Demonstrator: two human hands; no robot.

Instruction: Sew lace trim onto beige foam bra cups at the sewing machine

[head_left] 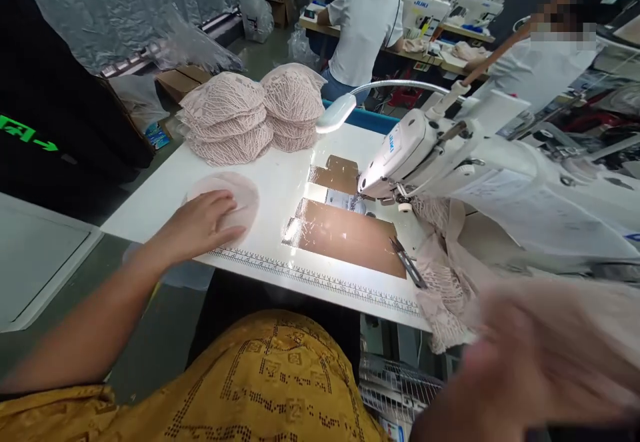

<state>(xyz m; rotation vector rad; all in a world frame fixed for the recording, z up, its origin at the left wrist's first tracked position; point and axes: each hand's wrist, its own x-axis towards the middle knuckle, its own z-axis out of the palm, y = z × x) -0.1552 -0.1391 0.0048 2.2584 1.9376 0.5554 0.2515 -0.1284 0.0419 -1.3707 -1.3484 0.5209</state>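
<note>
My left hand (200, 223) lies flat, fingers stretched, on a round pale pink foam cup (240, 192) on the white sewing table (280, 175). My right hand (505, 369) is at the lower right, smeared by motion, with pale pink lace fabric (445, 282) around it; its fingers cannot be made out. Behind the cup stand two stacks of pink lace cups (250, 115). The white sewing machine (450, 155) sits to the right, its lamp (336, 113) lit over brown taped patches (345, 232).
Scissors (407, 262) lie near the table's front edge, by a printed ruler (310, 279). A person in a white shirt (367, 22) sits at another machine behind. Cardboard boxes and plastic bags lie on the floor at the back left. A wire basket (395, 382) hangs under the table.
</note>
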